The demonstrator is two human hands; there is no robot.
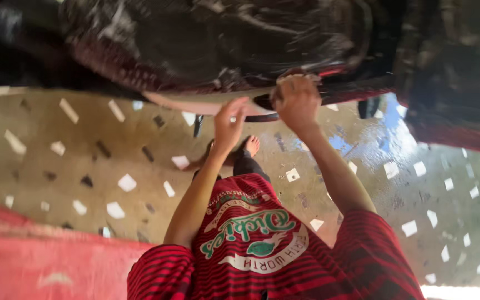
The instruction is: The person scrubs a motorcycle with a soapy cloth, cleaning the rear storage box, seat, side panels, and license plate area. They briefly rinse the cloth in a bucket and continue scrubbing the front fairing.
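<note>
The right hand (296, 103) is closed around a tan scrubbing pad (294, 78) and presses it against the dark, soap-streaked vehicle body (212, 44) directly above the knuckles. The left hand (230, 125) sits just beside it and a little lower. Its fingers are loosely curled near a pale curved edge (195, 104) of the vehicle, but whether they grip that edge or only rest by it cannot be told.

Below both hands a bare foot (251, 145) stands on the wet speckled floor (395, 161), which shines with water out past the right forearm. The red striped shirt (256, 250) hangs nearest the camera.

The main risk I see is footing. The person leans well forward with arms stretched, barefoot on a slick floor, so a hard push on the pad could send the foot sliding. The soapy pad could also skid off the curved surface, knocking the knuckles on the dark parts beside the hand.
</note>
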